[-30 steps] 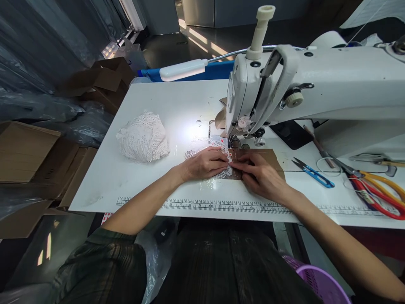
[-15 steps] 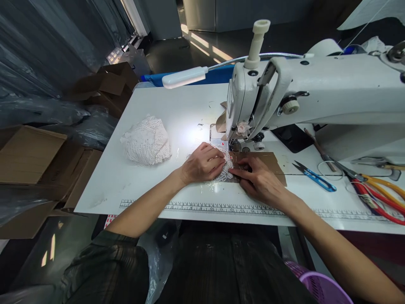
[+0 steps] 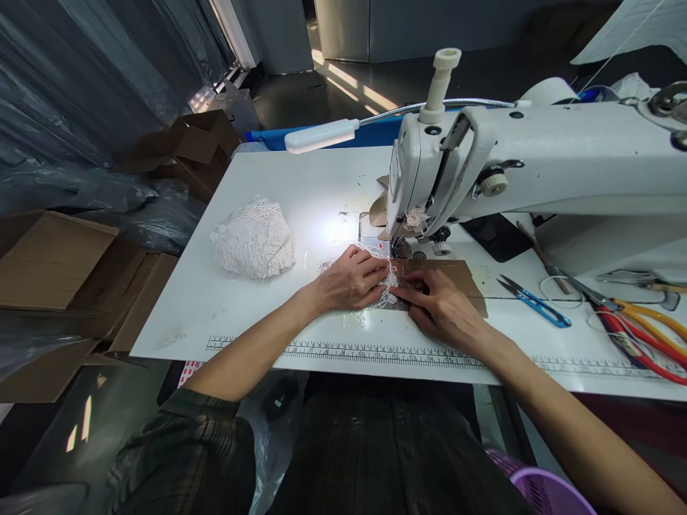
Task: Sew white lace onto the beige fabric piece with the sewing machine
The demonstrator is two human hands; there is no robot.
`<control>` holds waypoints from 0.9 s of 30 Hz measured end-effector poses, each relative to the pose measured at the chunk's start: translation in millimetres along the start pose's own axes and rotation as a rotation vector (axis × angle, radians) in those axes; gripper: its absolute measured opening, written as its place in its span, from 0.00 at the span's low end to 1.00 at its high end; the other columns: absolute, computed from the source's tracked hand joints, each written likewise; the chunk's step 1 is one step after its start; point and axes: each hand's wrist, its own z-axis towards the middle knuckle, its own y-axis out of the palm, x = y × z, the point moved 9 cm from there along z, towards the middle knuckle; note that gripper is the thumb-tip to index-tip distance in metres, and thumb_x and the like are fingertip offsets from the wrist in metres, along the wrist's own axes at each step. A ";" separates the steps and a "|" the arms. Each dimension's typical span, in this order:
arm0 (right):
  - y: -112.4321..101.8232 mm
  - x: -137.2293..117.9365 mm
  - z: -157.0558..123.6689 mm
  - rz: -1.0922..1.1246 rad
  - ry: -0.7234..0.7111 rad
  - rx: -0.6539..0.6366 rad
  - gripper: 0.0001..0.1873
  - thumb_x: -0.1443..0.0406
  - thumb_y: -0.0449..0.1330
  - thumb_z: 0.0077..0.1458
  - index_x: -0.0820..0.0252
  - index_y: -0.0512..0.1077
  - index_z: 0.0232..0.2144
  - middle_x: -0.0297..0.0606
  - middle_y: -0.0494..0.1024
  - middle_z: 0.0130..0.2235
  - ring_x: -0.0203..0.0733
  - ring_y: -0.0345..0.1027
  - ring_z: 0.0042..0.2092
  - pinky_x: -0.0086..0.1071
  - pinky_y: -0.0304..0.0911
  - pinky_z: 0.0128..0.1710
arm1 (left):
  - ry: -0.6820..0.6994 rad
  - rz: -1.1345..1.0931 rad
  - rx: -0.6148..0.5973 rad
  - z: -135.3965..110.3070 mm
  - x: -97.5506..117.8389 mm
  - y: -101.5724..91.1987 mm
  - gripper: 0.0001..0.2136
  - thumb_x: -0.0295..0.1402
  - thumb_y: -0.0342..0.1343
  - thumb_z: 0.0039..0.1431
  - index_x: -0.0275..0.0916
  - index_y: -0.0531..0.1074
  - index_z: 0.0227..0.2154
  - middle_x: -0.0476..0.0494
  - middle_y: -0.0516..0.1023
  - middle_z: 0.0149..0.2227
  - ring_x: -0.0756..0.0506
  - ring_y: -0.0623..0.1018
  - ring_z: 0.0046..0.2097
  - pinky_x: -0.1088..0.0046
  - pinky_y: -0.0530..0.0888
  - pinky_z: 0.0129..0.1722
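A piece of white lace trim (image 3: 391, 292) lies just in front of the sewing machine's (image 3: 416, 189) presser foot. My left hand (image 3: 354, 277) rests over it, fingers bent and closed together on the lace, hiding much of it. My right hand (image 3: 441, 304) lies on a piece of brown cardboard (image 3: 456, 270) to the right of the lace. One of its fingers stretches left to the lace's edge, the others apart and pressed down. Farther left on the white table sits a bundle of white lace (image 3: 253, 239).
Right of my right hand lie blue thread snips (image 3: 537, 302), scissors with orange handles (image 3: 652, 318) and a dark phone (image 3: 499, 236). A lamp (image 3: 322, 136) hangs over the table's back. Printed ruler marks (image 3: 343, 350) run along the front edge. Cardboard boxes (image 3: 59, 265) stand left of the table.
The whole view has shifted slightly, so everything appears a little to the right. Both hands keep nearly the same hold at the lace and cardboard.
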 end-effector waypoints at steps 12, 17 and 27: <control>1.1 -0.3 -0.5 -0.015 0.002 -0.009 0.20 0.68 0.54 0.60 0.57 0.75 0.52 0.51 0.67 0.51 0.53 0.63 0.50 0.48 0.68 0.47 | -0.003 0.003 -0.038 0.8 1.4 1.5 0.14 0.36 0.46 0.68 0.36 0.73 0.48 0.38 0.76 0.52 0.43 0.72 0.42 0.61 0.68 0.43; 2.2 -0.5 -1.4 -0.025 0.001 -0.021 0.21 0.68 0.54 0.59 0.56 0.73 0.54 0.50 0.67 0.51 0.53 0.63 0.50 0.48 0.68 0.47 | -0.052 -0.014 -0.046 2.8 0.2 -0.1 0.14 0.36 0.46 0.69 0.36 0.73 0.48 0.38 0.76 0.50 0.43 0.72 0.41 0.61 0.67 0.43; 2.3 -2.7 0.5 -0.074 -0.005 -0.059 0.22 0.69 0.54 0.59 0.57 0.72 0.54 0.51 0.68 0.50 0.53 0.63 0.50 0.47 0.68 0.45 | -0.153 0.150 -0.069 4.1 11.7 1.7 0.12 0.33 0.46 0.70 0.35 0.71 0.48 0.36 0.73 0.53 0.42 0.74 0.44 0.61 0.65 0.42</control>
